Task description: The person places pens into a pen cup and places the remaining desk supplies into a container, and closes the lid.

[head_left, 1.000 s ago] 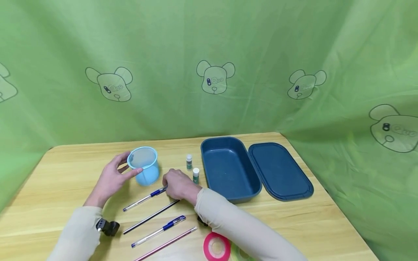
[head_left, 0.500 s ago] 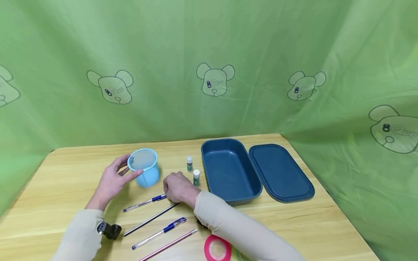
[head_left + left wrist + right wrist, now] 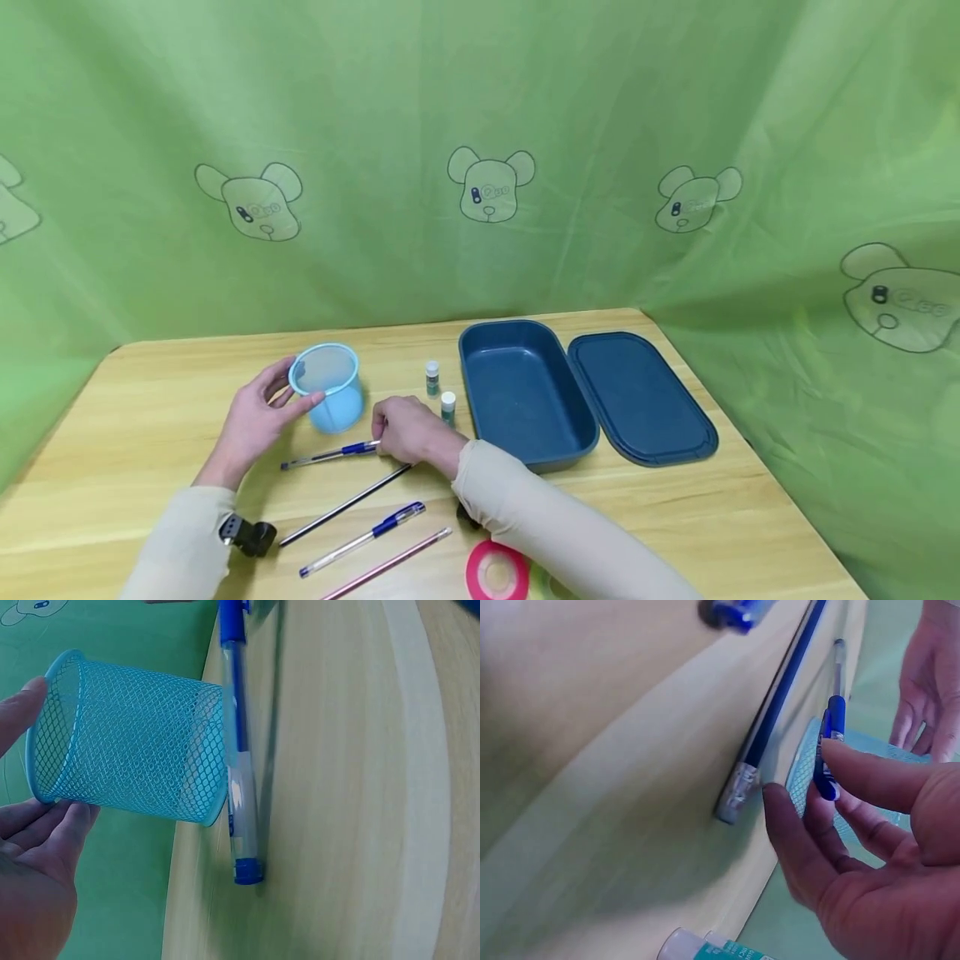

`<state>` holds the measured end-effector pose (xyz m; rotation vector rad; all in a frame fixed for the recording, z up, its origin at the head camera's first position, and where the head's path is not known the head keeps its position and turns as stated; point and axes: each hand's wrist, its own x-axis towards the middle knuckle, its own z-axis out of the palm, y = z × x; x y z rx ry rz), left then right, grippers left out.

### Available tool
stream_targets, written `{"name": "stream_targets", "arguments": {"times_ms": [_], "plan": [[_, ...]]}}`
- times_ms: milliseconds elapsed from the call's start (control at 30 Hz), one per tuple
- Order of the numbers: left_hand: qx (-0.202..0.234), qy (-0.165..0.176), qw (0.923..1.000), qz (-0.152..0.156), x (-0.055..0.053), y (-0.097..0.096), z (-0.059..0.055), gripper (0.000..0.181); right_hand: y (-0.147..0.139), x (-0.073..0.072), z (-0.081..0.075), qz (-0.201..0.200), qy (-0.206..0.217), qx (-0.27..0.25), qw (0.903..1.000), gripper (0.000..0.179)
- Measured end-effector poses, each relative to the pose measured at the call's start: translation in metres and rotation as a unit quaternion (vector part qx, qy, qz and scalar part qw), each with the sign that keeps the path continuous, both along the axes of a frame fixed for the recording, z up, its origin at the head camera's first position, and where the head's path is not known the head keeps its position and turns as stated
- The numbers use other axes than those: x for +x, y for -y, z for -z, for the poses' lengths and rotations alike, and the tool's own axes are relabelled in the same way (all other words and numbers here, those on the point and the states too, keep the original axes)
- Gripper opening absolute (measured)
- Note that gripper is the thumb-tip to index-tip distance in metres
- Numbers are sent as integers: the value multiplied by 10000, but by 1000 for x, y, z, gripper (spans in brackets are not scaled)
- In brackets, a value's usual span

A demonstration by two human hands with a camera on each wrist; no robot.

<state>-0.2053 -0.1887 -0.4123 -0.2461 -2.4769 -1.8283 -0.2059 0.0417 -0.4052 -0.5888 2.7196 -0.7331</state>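
A light blue mesh pen cup (image 3: 337, 408) stands upright at the left of the table. My left hand (image 3: 253, 423) holds it by the rim, thumb on the near side and fingers round the far side. In front of the cup, my right hand (image 3: 412, 432) pinches a clear pen with a blue cap (image 3: 330, 455) near its capped end, as the right wrist view shows. In the left wrist view the pen (image 3: 241, 772) passes by the cup's base, its shadow a little apart. A dark pencil (image 3: 348, 502) lies nearer the front, its eraser end by my right hand.
A second blue-capped pen (image 3: 360, 542) and a pink pencil (image 3: 390, 565) lie in front. Two small white-capped bottles (image 3: 432, 379) stand behind my right hand. Right of them are a dark blue box (image 3: 525, 400) and its lid (image 3: 641, 396). A pink tape roll (image 3: 480, 575) lies by the right sleeve.
The pen in my right hand has swung flatter, its far tip moving away from the front toward the cup. My left hand and the cup have stayed in place.
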Motion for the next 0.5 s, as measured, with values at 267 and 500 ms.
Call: {"name": "stream_targets", "arguments": {"times_ms": [267,500], "plan": [[-8,-13,10000,-23,2,1,0,85,-6,9,-10,203,-140,-1030,9944,18],[-30,-17,10000,12,2,1,0,84,-11,17,-26,414,-414,-1779,9823,15]]}}
